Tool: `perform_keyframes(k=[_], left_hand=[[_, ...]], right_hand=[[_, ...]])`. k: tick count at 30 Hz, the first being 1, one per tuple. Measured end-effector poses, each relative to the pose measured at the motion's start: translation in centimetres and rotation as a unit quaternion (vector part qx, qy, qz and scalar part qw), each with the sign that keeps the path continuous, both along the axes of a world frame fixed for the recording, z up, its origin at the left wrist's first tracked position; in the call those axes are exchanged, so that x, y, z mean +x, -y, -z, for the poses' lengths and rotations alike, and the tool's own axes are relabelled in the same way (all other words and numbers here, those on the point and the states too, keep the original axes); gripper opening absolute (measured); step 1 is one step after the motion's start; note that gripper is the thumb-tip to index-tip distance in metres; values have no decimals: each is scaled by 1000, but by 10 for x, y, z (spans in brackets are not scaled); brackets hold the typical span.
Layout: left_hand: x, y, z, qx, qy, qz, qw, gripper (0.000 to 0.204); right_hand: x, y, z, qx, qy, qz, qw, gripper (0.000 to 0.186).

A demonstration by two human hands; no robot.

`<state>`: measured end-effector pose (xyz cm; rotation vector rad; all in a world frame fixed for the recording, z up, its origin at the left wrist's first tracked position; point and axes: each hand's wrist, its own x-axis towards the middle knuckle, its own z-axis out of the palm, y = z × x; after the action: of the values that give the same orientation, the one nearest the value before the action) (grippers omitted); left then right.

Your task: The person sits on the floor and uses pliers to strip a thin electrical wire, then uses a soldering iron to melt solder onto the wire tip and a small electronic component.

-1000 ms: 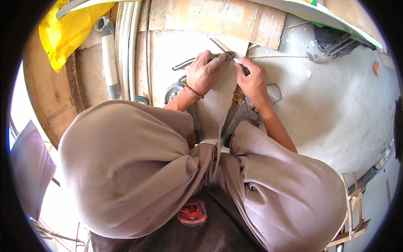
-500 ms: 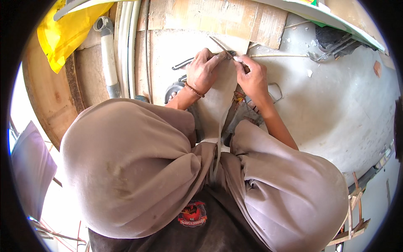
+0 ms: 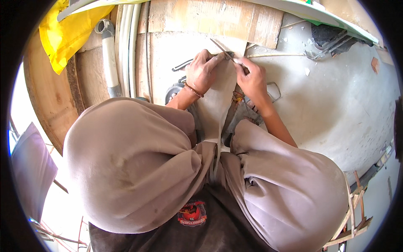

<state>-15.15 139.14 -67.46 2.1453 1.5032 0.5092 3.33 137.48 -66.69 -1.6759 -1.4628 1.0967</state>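
My left hand [image 3: 200, 72], with a beaded bracelet at the wrist, presses its bent fingers down on a long, slim black-and-silver tool [image 3: 182, 64]. The tool lies across a pale flat board [image 3: 216, 98]. Its far end shows past my fingertips, and its exact kind is unclear. My right hand [image 3: 252, 77] pinches a thin dark stick [image 3: 219, 45], which slants up and left over the board. The stick's lower end is at the tool's tip, between my two hands. A narrow grey strip [image 3: 219, 143] runs along the board's right edge toward me.
Left of my hands lie a grey-ended pipe [image 3: 110, 63], several long pale tubes [image 3: 128, 50] and a yellow bag [image 3: 63, 40]. Cardboard [image 3: 201, 17] covers the far side. A bent wire [image 3: 275, 91] sits near my right foot. Black bundled material [image 3: 329, 40] rests far right.
Both hands keep nearly the same place and hold. The stick's lower end has shifted very slightly. The whole view has moved a little.
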Motion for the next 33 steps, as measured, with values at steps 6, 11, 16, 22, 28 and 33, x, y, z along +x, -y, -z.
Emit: perform_keyframes(k=[6,11,16,22,28,33], left_hand=[[-2,-3,1,3,6,3,1000,42],[0,1,2,-1,-6,6,1000,42],[-1,0,5,25,-7,-6,1000,40],[1,-2,0,26,4,-7,1000,39],[-1,-2,5,33,0,-6,999,37],[-1,-3,6,35,-3,10,999,38]], right_hand=[[-10,-14,0,-11,12,-15,1000,14],[-5,-10,8,22,37,-16,999,13],[-3,-10,7,24,-1,11,1000,9],[-1,-1,8,38,-14,23,999,11],[-2,7,7,31,1,3,1000,12],[-8,-8,8,62,-12,-14,998,12]])
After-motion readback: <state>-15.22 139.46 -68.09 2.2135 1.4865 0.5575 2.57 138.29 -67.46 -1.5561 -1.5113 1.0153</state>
